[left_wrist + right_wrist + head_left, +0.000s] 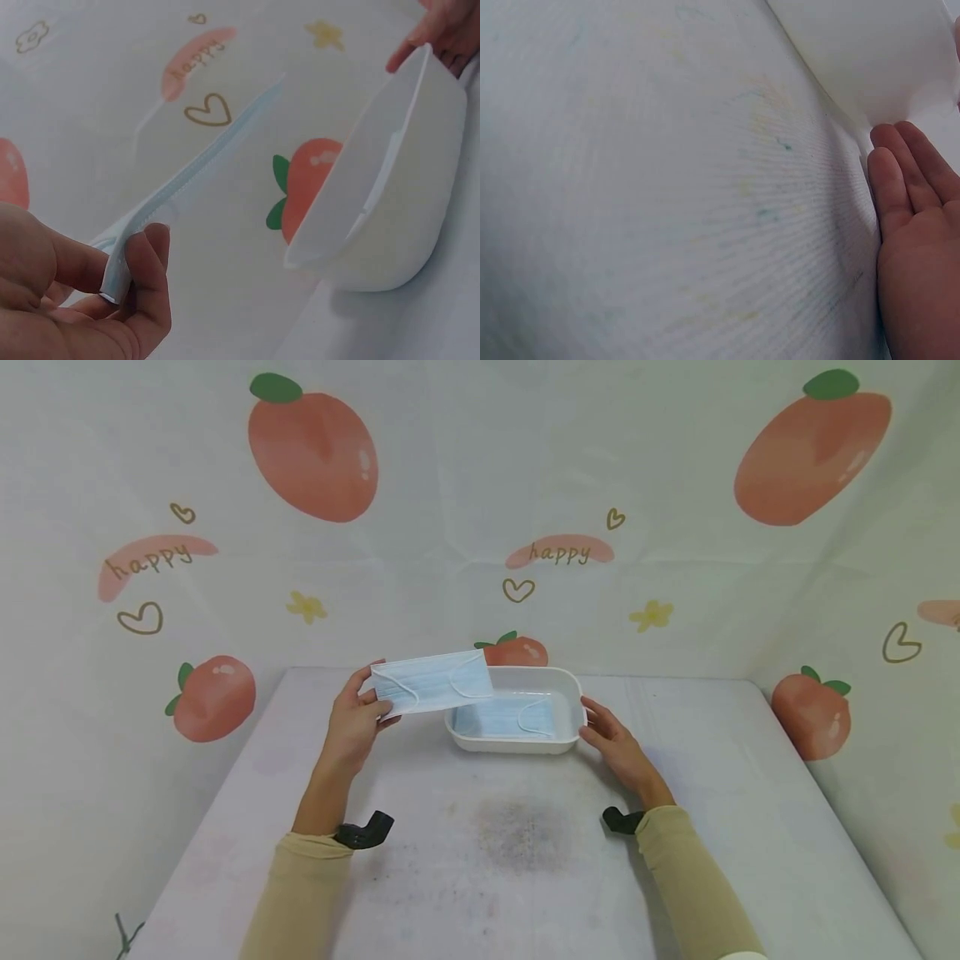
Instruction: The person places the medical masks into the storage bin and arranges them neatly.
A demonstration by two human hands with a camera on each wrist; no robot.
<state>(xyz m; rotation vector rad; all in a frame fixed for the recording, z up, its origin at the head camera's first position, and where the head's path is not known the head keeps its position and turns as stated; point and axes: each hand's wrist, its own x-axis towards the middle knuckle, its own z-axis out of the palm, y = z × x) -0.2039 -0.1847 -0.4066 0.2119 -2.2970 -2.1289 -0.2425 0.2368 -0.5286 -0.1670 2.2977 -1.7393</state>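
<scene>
My left hand (356,720) pinches one end of a pale blue face mask (438,683) between thumb and fingers. The mask is raised, and its far end overlaps the left rim of a white plastic basin (517,746) in the head view. Seen edge-on in the left wrist view, the mask (195,169) slants up from the fingers. Another blue face mask (498,717) lies flat inside the basin with an ear loop showing. At the basin's right end my right hand (618,745) rests its fairly straight fingers (889,176) against the outer wall.
The basin stands toward the back of a table with a white cover (517,902), which has a dark stain (522,831) in front of it. Behind hangs a white cloth (442,485) printed with fruit and "happy". Black straps (365,832) circle both wrists.
</scene>
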